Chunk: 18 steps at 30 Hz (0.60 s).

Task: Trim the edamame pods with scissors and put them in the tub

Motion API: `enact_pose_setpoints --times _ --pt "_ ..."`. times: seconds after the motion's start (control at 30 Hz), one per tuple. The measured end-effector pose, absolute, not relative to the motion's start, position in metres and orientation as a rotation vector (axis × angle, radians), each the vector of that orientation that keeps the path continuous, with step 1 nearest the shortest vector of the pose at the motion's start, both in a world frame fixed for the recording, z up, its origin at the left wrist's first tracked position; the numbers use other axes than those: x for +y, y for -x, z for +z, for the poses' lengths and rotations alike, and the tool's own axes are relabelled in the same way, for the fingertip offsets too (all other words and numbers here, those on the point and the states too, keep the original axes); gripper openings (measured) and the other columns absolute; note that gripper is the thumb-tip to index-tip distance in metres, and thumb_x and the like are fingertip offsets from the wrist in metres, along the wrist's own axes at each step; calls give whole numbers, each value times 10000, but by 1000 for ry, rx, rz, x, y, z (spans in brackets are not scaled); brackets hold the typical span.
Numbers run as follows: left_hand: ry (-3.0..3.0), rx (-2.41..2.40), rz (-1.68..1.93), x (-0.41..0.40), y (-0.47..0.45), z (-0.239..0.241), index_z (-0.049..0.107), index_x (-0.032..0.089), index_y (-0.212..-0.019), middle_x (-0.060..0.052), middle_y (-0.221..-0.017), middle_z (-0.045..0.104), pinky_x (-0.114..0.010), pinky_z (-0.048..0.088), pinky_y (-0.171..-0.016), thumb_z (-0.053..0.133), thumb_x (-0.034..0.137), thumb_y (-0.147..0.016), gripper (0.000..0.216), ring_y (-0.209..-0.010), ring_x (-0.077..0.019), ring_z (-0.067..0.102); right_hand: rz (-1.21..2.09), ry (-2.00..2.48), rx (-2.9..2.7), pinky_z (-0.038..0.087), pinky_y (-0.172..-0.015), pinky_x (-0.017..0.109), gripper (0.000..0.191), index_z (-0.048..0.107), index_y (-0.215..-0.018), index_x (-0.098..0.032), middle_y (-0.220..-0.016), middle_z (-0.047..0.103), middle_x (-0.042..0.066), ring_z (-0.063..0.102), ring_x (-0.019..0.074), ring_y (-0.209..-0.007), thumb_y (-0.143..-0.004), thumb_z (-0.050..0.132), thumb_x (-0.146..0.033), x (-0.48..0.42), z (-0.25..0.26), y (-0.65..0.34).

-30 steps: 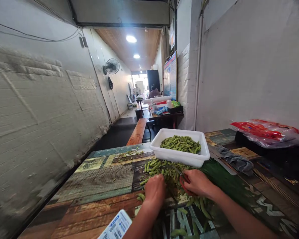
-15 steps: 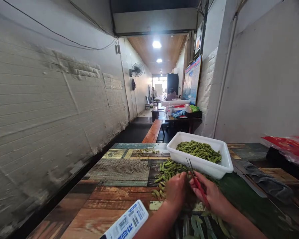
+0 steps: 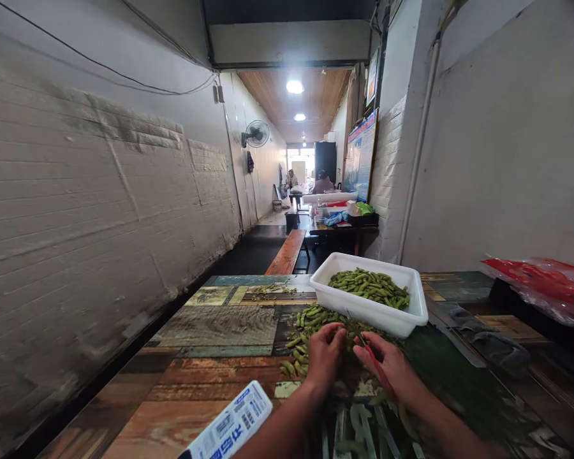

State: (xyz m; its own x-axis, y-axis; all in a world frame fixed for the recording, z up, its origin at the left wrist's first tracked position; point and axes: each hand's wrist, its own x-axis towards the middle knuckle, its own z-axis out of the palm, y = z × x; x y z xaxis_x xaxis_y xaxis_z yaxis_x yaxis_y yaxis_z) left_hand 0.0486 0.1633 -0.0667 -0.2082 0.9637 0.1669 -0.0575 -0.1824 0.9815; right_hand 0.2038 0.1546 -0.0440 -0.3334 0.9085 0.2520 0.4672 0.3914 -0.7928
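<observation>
My right hand (image 3: 388, 364) is closed around red-handled scissors (image 3: 375, 364), whose slim blades point up and away toward the pods. Just to its left, my left hand (image 3: 324, 357) is closed in a pinch; what sits between its fingertips is too small to make out. A loose pile of green soybean pods (image 3: 310, 319) lies on the table in front of and beside the left hand. Behind both hands stands a white plastic tub (image 3: 366, 312) holding many more pods (image 3: 369, 287).
A white box with blue print (image 3: 239, 417) lies at the front left of the patchwork-patterned table (image 3: 220, 376). Grey cloth (image 3: 490, 341) and red plastic packaging (image 3: 545, 280) lie to the right. Beyond are an orange bench (image 3: 288, 252) and two people in the distance.
The scissors' blades have dipped lower and farther forward. My left hand has turned so its pinched fingers show beside the pods. The whole view has shifted slightly.
</observation>
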Motion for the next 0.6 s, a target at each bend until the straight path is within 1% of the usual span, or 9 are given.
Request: enact_pose_setpoints --times 0.07,0.13,0.23,0.27,0.33,0.43,0.5,0.6 --pt "-1047 1139 1501 167 -48 -69 652 82 -994 -56 -714 656 -237 382 -465 661 426 -692 458 -471 -113 488 775 1190 -1966 476 -632 259 441 631 -948 -171 -758 627 10 582 166 -692 -839 508 -580 156 -41 -206" --pt "-1018 1093 1479 168 -47 -70 654 68 -1025 -21 -633 612 -221 305 -418 703 467 -645 554 -406 -80 398 682 1221 -1977 451 -599 254 436 636 -937 -169 -704 597 -2 551 155 -649 -829 527 -578 159 -41 -208" --pt "-1033 1054 1445 165 -48 -69 676 67 -1047 19 -547 534 -207 293 -442 743 458 -620 583 -434 -74 386 509 1244 -1997 429 -593 266 395 645 -919 -169 -683 581 0 525 154 -622 -823 557 -542 161 -44 -207" --pt "-1024 1042 1434 164 -49 -69 677 77 -1065 20 -550 533 -204 306 -458 754 441 -614 585 -455 -77 397 468 1243 -2001 429 -601 271 376 646 -913 -169 -694 585 6 526 157 -630 -821 569 -526 161 -46 -206" --pt "-996 1006 1431 162 -50 -67 680 102 -1079 1 -616 583 -205 350 -502 770 407 -602 574 -512 -88 440 408 1236 -2004 434 -612 279 346 650 -908 -168 -719 592 17 535 167 -648 -807 599 -495 161 -48 -204" --pt "-1015 951 1433 159 -51 -62 709 108 -947 -35 -719 641 -213 374 -528 765 403 -610 451 -548 -93 460 361 1219 -2006 445 -614 281 332 658 -955 -167 -760 600 31 547 175 -663 -788 638 -453 160 -50 -203" --pt "-1037 969 1440 158 -51 -59 711 102 -858 -32 -690 633 -209 348 -498 760 414 -613 400 -518 -83 431 345 1204 -2009 453 -618 280 343 657 -997 -167 -787 605 37 557 177 -674 -788 646 -439 160 -52 -204" --pt "-977 1038 1500 158 -50 -55 696 96 -824 -21 -652 616 -201 340 -490 793 401 -560 415 -513 -80 434 325 1195 -2020 462 -630 281 364 652 -1039 -163 -799 605 40 564 178 -686 -795 649 -434 161 -54 -206"
